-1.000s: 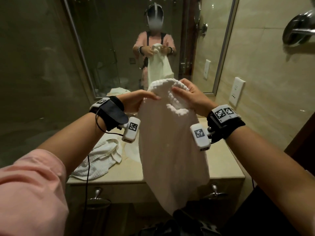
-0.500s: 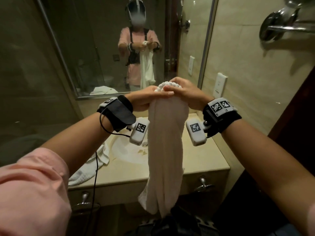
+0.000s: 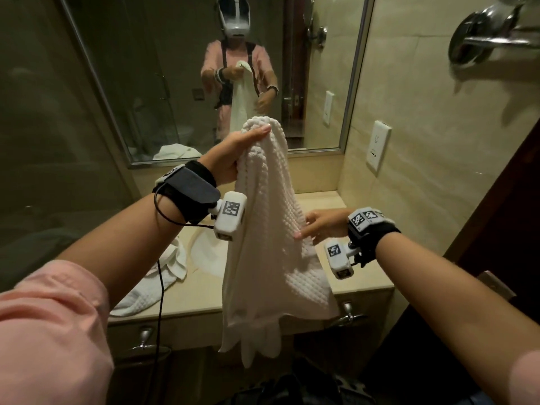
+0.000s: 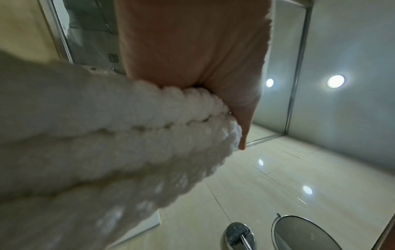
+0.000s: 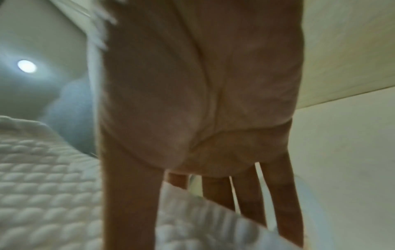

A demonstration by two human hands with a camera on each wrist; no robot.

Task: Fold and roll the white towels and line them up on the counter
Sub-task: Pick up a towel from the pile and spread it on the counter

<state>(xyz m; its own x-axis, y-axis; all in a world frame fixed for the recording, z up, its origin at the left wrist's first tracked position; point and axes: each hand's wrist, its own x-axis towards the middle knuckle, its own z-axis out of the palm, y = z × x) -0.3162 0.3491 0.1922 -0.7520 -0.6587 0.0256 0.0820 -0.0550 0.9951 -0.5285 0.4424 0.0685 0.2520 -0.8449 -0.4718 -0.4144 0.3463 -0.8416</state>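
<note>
The hanging towel (image 3: 263,229) is covering the middle of the bench (image 3: 362,279) and hiding the fingers of the left hand (image 3: 230,156). The left forearm (image 3: 122,244) is overlapping the crumpled towel (image 3: 146,287) at the near left. The right wrist view is showing the right hand (image 5: 203,101) blurred, its fingertips disappearing behind a fold.

The towel (image 3: 263,229) is thick white cloth in a raised waffle weave, matt and nubbly. The second towel (image 3: 152,285) is the same cloth. The table (image 3: 193,299) is smooth beige stone with a soft sheen. The wall tiles (image 3: 438,141) are glossy beige. The mirror (image 3: 146,68) is glass in a dull metal frame. The wall fitting (image 3: 482,39) and drawer pulls (image 3: 144,337) are shiny chrome. The socket (image 3: 378,147) is smooth white plastic. The sleeve (image 3: 49,331) is matt pink cloth, and the wrist bands (image 3: 187,194) are black fabric.
</note>
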